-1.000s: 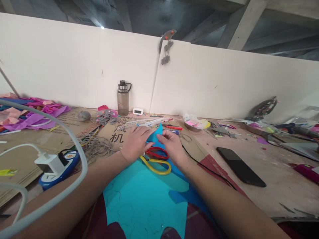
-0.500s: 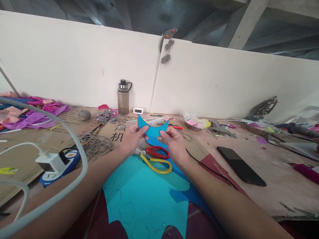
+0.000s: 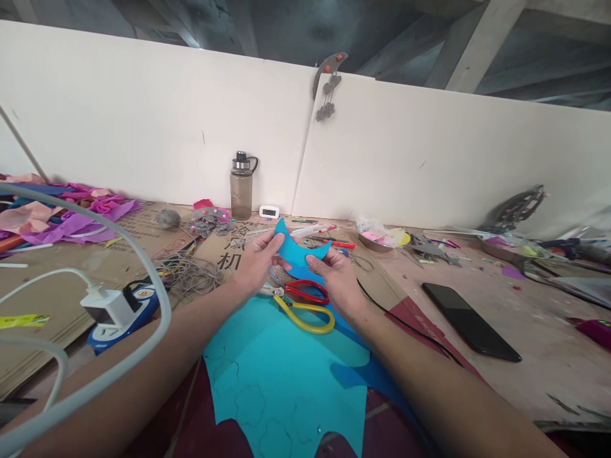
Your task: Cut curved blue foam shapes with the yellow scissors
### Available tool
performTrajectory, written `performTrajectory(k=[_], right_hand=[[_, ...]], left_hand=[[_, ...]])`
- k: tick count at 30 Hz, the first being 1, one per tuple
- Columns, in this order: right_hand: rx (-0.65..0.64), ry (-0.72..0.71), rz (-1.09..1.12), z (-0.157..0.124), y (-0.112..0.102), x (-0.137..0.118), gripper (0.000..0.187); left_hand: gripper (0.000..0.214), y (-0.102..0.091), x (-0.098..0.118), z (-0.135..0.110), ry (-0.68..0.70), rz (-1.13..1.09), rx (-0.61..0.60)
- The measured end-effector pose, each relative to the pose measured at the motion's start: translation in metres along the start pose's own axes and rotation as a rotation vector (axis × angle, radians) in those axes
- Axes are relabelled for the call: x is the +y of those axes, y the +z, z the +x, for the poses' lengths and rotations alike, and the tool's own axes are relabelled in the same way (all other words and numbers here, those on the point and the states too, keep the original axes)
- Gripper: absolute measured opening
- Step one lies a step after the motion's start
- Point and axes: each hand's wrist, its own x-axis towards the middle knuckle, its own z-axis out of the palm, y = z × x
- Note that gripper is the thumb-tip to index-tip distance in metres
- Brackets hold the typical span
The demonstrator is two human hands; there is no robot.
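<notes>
A blue crescent cut-out (image 3: 301, 256), thin like felt or card, is held up between my two hands. My left hand (image 3: 258, 262) pinches its left side, and my right hand (image 3: 337, 277) pinches the lower right edge. Just below lie scissors (image 3: 305, 308) with one red and one yellow handle; their blades are partly hidden near my left wrist. They rest on a turquoise sheet (image 3: 286, 362) marked with drawn wavy outlines and cut along its edges. Darker blue offcuts (image 3: 356, 375) lie at its right, partly under my right forearm.
A bottle (image 3: 241, 187) and a small digital clock (image 3: 269, 212) stand against the white partition. Grey cord (image 3: 193, 270) lies left of my hands, beside a blue power strip (image 3: 124, 321) with a charger. White cable loops across the near left. A black phone (image 3: 470, 321) lies right.
The crescent has tilted, its left tip rising and its right end dropping slightly. Both hands keep hold of it. The whole view has shifted a little.
</notes>
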Motion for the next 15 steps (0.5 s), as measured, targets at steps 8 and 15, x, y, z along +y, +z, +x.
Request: performTrajectory(k=[8,15], right_hand=[[-0.046,0.127,0.214,0.001,0.001,-0.003,0.027],[-0.129,0.243,0.329,0.000,0.004,-0.003,0.030]], left_hand=[[0.039,-0.008,0.013,0.003,-0.106,-0.161,-0.166],[0.041,-0.014,0.008,0.007,-0.133,-0.234,-0.224]])
